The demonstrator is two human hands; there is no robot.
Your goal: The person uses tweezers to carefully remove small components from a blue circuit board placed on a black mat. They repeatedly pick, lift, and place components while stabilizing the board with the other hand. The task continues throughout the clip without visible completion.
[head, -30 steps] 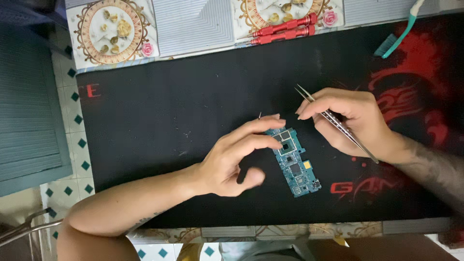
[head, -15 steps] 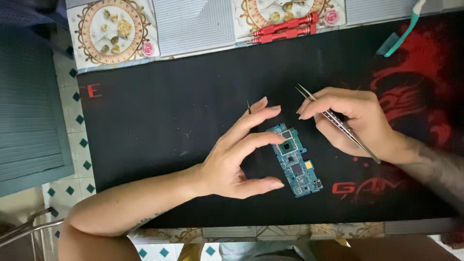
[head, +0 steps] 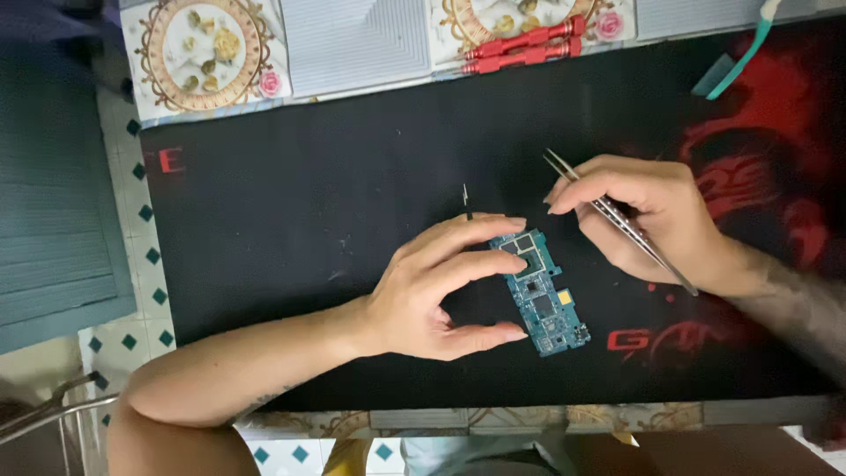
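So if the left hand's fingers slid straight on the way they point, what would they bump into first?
The left hand has its fingers pointing right, already at the edge of the blue circuit board. That board comes first; beyond it lies only bare black mat. Whether they touch it yet is unclear.

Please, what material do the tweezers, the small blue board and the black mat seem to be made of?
The tweezers in the right hand look like bare metal: thin, silver-grey, with a dull shine. The blue board at the left hand's fingertips looks like a rigid printed circuit board, with small grey chips and a yellow patch. The black mat appears to be soft matte fabric or rubber, without glare.
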